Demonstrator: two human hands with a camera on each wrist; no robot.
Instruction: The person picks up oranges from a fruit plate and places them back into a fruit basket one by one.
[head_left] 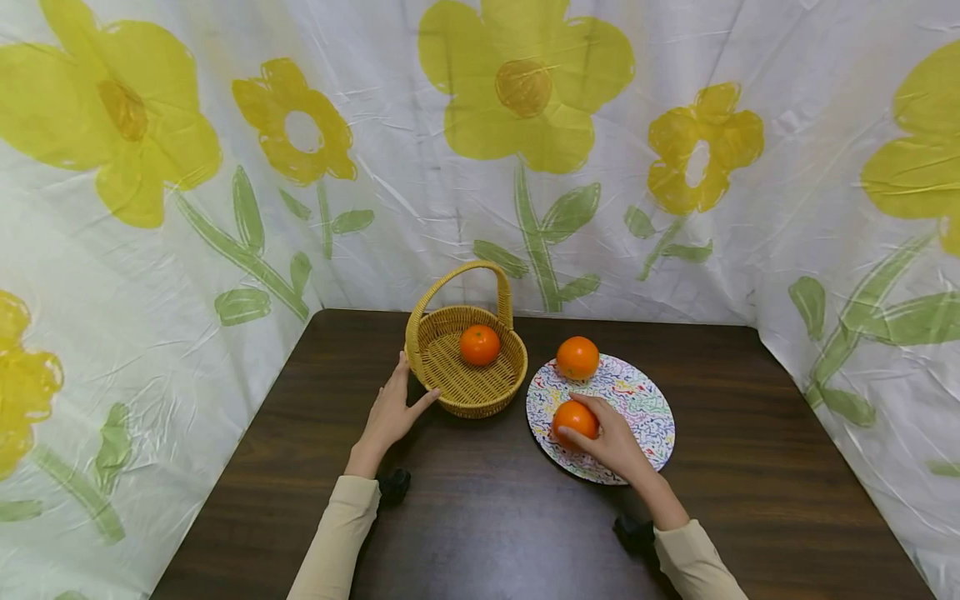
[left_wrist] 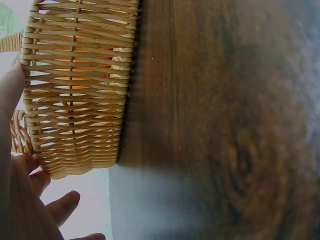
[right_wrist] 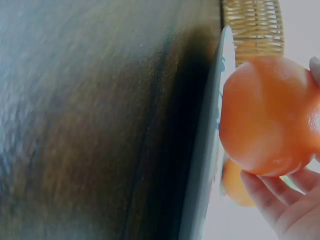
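A yellow wicker basket (head_left: pixel 467 408) with a tall arched handle stands toward the back of the table, and one orange (head_left: pixel 480 345) lies inside it. My left hand (head_left: pixel 392 413) is at the basket's near left side, thumb and fingers spread apart, their tips at the rim (left_wrist: pixel 31 100). On a round plate (head_left: pixel 651 421) with a multicoloured squiggle pattern, a second orange (head_left: pixel 577 358) sits near the back edge. My right hand (head_left: pixel 611 437) holds a third orange (head_left: pixel 574 423) between thumb and fingers, over the plate's front left part; in the right wrist view this orange (right_wrist: pixel 270 115) is close beside the plate's surface.
The dark wood-grain table (head_left: pixel 480 517) carries the basket at centre left and the plate to its right, a narrow gap between them. A white cloth (head_left: pixel 405 167) with painted yellow flowers hangs behind the table and along both sides. Each wrist wears a black device (head_left: pixel 393 485).
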